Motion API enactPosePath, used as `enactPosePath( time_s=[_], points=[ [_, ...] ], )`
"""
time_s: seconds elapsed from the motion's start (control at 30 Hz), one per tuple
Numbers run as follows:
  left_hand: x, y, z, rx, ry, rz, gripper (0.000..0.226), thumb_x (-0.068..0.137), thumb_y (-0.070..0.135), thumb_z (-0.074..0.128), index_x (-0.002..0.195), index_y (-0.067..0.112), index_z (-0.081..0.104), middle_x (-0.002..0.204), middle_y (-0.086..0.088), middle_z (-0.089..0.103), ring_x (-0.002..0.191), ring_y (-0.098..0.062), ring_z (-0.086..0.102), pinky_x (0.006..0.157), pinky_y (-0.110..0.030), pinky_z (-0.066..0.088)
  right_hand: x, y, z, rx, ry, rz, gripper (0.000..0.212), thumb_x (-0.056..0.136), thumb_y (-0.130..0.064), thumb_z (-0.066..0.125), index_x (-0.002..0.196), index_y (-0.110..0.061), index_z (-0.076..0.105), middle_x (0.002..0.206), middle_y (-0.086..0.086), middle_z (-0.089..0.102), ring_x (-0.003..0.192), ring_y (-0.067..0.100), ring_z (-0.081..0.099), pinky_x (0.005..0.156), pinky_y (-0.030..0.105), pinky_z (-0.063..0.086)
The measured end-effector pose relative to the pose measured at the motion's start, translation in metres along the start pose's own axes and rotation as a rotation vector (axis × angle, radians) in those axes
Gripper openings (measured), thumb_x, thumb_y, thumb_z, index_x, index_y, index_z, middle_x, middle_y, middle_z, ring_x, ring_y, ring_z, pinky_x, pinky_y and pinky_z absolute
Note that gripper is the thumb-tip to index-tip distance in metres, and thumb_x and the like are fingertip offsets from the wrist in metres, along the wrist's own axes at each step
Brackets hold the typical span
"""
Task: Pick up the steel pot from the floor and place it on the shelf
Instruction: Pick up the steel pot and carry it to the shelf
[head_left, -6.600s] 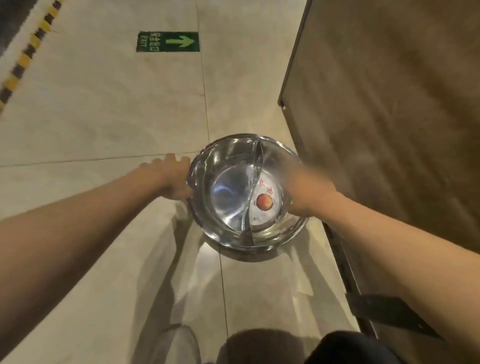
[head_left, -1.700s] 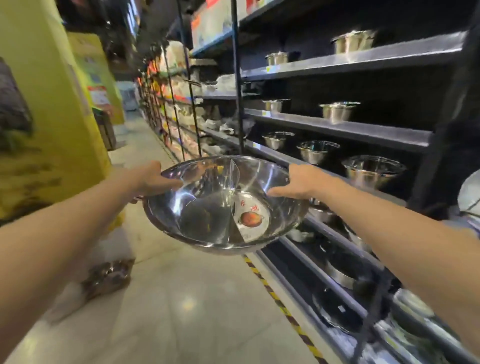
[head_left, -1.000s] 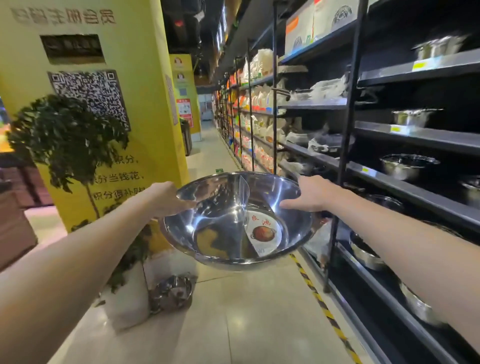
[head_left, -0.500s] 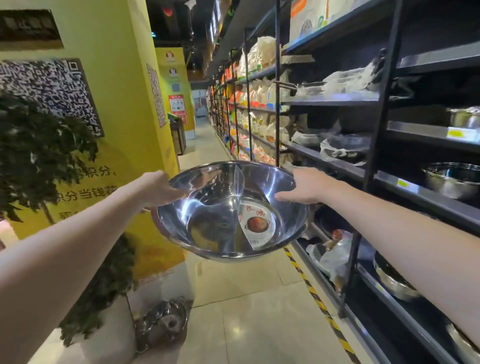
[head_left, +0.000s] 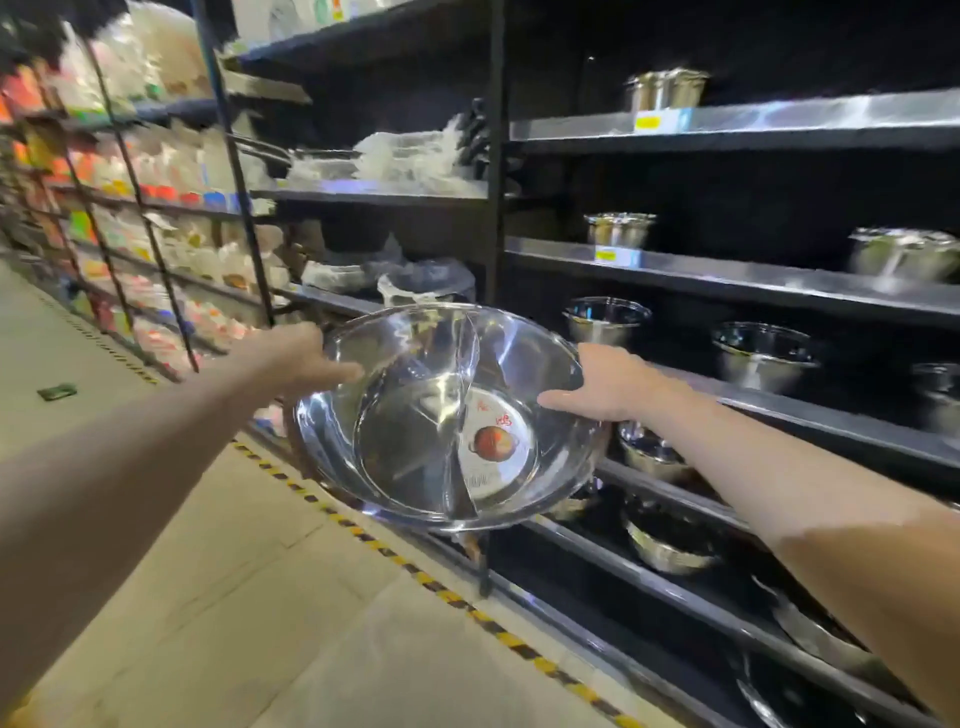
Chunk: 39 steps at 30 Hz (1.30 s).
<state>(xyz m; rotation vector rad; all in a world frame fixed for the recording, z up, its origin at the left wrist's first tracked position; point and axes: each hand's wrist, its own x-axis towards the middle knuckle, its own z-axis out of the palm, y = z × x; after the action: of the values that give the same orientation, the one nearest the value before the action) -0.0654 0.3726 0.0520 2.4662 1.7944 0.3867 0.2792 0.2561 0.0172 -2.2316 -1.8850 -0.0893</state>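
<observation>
I hold a wide, shiny steel pot (head_left: 415, 447) with a curved divider down its middle and a round paper label in its right half. It hangs in the air at waist height, tilted towards me, just in front of the dark metal shelf (head_left: 779, 410). My left hand (head_left: 306, 358) grips the pot's left rim. My right hand (head_left: 602, 384) grips its right rim, with the thumb inside. The pot touches no shelf board.
Several steel pots and bowls stand on the shelf boards, such as one (head_left: 605, 319) right behind the held pot and another (head_left: 763, 353) further right. A black upright post (head_left: 496, 208) divides the bays. Yellow-black floor tape (head_left: 395, 556) runs along the shelf base.
The view has swung right from the aisle to face the shelves. The pot, held in both hands, has moved closer to the shelf with the steel bowls.
</observation>
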Motion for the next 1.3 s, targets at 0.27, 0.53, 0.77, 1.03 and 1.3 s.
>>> enactPosePath(
  time_s=[0.27,0.53,0.77,1.03,1.3],
  points=[
    [0.083,0.185,0.055,-0.077,-0.101,0.359,0.076,0.074,0.067,0.066,0.113,0.003,0.060,0.109,-0.018,0.066,0.098,-0.036,0.061,0.071,-0.034,0.043,-0.079,0.148,-0.050,-0.125,0.014,0.415,0.104,0.070,-0.087,0.053,0.134,-0.005,0.045,0.120,0.011,0.061,0.102,0.032,0.059,0.078,0.041,0.047],
    [0.084,0.330,0.114,-0.199,-0.188,0.625,0.056,0.074,0.063,0.066,0.107,0.018,0.064,0.107,-0.012,0.068,0.090,-0.032,0.063,0.070,-0.031,0.043,-0.163,0.248,-0.057,-0.169,0.030,0.657,0.087,0.065,-0.090,0.052,0.107,-0.014,0.044,0.100,0.005,0.054,0.086,0.026,0.053,0.070,0.040,0.045],
    [0.082,0.380,0.201,-0.142,-0.373,0.615,0.090,0.078,0.064,0.065,0.138,0.000,0.043,0.136,-0.023,0.055,0.119,-0.039,0.054,0.093,-0.041,0.046,-0.187,0.300,0.011,-0.184,-0.094,0.764,0.087,0.073,-0.086,0.053,0.109,-0.007,0.050,0.109,0.013,0.062,0.092,0.032,0.057,0.074,0.041,0.041],
    [0.090,0.376,0.388,-0.094,-0.444,0.608,0.073,0.075,0.068,0.063,0.114,0.007,0.051,0.100,-0.008,0.058,0.086,-0.028,0.054,0.068,-0.033,0.040,-0.188,0.360,0.189,-0.166,-0.151,0.761,0.083,0.071,-0.088,0.049,0.097,-0.010,0.046,0.087,0.006,0.058,0.080,0.026,0.058,0.067,0.039,0.046],
    [0.098,0.363,0.609,-0.047,-0.413,0.613,0.093,0.076,0.068,0.064,0.134,-0.003,0.049,0.132,-0.023,0.058,0.115,-0.040,0.057,0.089,-0.038,0.047,-0.202,0.425,0.405,-0.108,-0.104,0.762,0.082,0.069,-0.088,0.054,0.094,-0.010,0.044,0.083,0.006,0.050,0.079,0.032,0.054,0.063,0.040,0.039]
  ],
)
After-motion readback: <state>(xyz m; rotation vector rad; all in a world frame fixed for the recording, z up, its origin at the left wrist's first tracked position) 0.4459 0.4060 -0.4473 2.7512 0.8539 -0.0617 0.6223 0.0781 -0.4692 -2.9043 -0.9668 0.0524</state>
